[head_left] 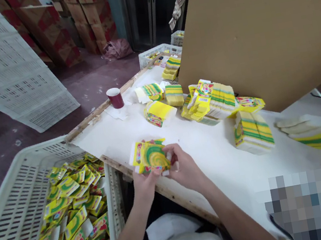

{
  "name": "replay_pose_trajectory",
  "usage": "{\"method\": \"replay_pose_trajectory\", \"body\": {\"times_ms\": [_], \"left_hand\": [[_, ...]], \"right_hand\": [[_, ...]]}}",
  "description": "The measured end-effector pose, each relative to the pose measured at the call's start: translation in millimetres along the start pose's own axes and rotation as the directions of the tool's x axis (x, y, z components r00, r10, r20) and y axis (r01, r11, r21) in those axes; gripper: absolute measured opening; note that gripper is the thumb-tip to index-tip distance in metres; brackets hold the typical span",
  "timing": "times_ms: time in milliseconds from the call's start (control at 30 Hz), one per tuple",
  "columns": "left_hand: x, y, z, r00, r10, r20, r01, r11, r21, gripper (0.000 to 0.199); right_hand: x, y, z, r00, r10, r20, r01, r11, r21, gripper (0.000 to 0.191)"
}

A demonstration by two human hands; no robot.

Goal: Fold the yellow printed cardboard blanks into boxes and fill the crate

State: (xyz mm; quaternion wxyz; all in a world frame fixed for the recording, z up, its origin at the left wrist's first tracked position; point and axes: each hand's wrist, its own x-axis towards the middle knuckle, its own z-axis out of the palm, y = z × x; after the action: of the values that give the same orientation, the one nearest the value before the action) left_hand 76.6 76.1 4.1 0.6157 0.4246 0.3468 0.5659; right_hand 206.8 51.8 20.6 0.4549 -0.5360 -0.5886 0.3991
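Over the front edge of the white table (214,176), a yellow and green printed packet (151,156) is held between my hands. My left hand (146,179) grips it from below, with the thumb on its lower edge. At its right edge, my right hand (182,165) has its fingers curled against the packet. Stacks of flat yellow-green cartons lie farther back, among them a bundle (159,112) and a larger stack (252,132). To the left, a white crate (14,191) holds several similar packets (75,221).
A dark red cup (115,99) stands near the table's left edge. Tall white crates (10,59) lean into view at the left. A large brown board (259,28) rises behind the table. Cardboard boxes (94,11) are stacked at the back. The lower right is pixelated.
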Motion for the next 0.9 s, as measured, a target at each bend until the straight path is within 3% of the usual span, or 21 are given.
{"method": "replay_pose_trajectory", "body": {"times_ms": [100, 200, 300, 400, 467, 533, 633, 700, 800, 833, 900], "left_hand": [[1, 0, 20.3, 0.995, -0.002, -0.101, -0.010, 0.994, -0.111, 0.035], [6, 7, 25.2, 0.979, 0.128, -0.156, -0.141, 0.987, -0.077, 0.026], [10, 12, 19.3, 0.978, 0.153, -0.144, -0.148, 0.988, 0.047, 0.033], [8, 11, 7.9, 0.991, 0.131, -0.033, -0.129, 0.990, 0.058, 0.052], [5, 7, -0.7, 0.993, 0.114, -0.004, -0.113, 0.988, 0.105, 0.045], [3, 3, -8.9, 0.995, 0.086, -0.060, -0.072, 0.978, 0.197, 0.027], [4, 9, -19.4, 0.995, 0.056, -0.085, -0.028, 0.956, 0.293, 0.017], [7, 25, -25.6, 0.998, 0.039, 0.042, -0.050, 0.955, 0.291, 0.033], [10, 54, -32.0, 0.962, 0.047, 0.268, -0.142, 0.927, 0.348, 0.081], [9, 61, -32.3, 0.947, 0.038, 0.319, -0.184, 0.880, 0.439, 0.091], [6, 66, -29.2, 0.928, -0.028, 0.372, -0.250, 0.693, 0.676, 0.099]], "right_hand": [[-10, -6, 15, 0.996, -0.027, 0.085, -0.008, 0.925, 0.381, 0.048], [-14, -5, 26, 0.997, -0.002, 0.071, -0.033, 0.868, 0.496, 0.041], [-14, 1, 24, 1.000, 0.015, 0.009, -0.017, 0.943, 0.333, 0.030], [-11, 6, 14, 0.999, 0.012, -0.051, 0.001, 0.970, 0.241, 0.025], [-9, 8, 6, 0.996, 0.031, -0.085, -0.009, 0.969, 0.248, 0.019], [-8, 9, 0, 0.990, 0.023, -0.141, 0.007, 0.978, 0.210, 0.012], [-8, 8, -9, 0.977, -0.091, -0.195, 0.111, 0.990, 0.090, 0.008], [-9, 7, -17, 0.956, -0.202, -0.212, 0.199, 0.979, -0.039, 0.012], [-10, 5, -27, 0.905, -0.370, -0.212, 0.270, 0.882, -0.385, 0.024], [-11, 4, -29, 0.890, -0.417, -0.182, 0.288, 0.826, -0.484, 0.026], [-13, 2, -29, 0.870, -0.487, -0.069, 0.359, 0.725, -0.588, 0.029]]}}
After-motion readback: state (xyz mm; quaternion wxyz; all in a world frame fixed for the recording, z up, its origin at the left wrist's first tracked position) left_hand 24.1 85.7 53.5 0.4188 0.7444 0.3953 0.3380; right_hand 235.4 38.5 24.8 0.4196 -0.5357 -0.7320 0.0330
